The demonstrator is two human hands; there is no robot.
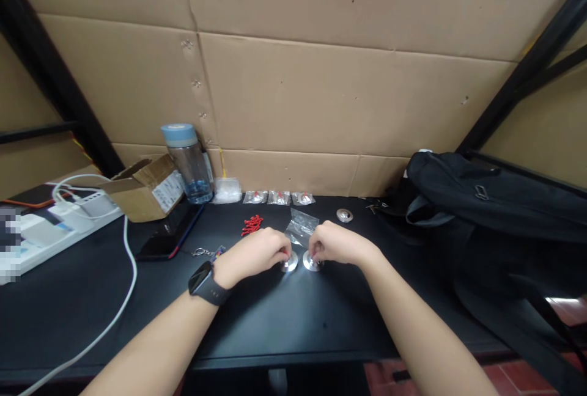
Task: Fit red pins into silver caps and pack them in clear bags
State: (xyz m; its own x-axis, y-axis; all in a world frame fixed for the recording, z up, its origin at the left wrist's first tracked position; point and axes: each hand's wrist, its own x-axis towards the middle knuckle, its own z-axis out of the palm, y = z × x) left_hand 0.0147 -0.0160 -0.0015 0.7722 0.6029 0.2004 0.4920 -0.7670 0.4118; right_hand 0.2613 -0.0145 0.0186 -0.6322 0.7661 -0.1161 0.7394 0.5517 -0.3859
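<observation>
My left hand (266, 248), with a black watch on its wrist, is closed in a pinch over a shiny round metal disc (288, 265) on the black table. A bit of red shows at its fingertips. Right beside it, my right hand (331, 242) pinches the middle of a second shiny metal disc (313, 266), which lies flat. The fingers partly hide both disc centres. Just behind the hands lies a crumpled clear plastic bag (302, 225). A pile of small red pieces (252, 225) sits to the left, and another metal disc (344, 216) rests farther back on the right.
Several clear-wrapped packets (279, 198) line the cardboard wall. To the left stand a water bottle (192, 167), an opened cardboard box (147, 191), a dark phone (172, 237), a keyring (202, 252) and a white power strip (68, 228) with a cable. A black backpack (495, 219) fills the right.
</observation>
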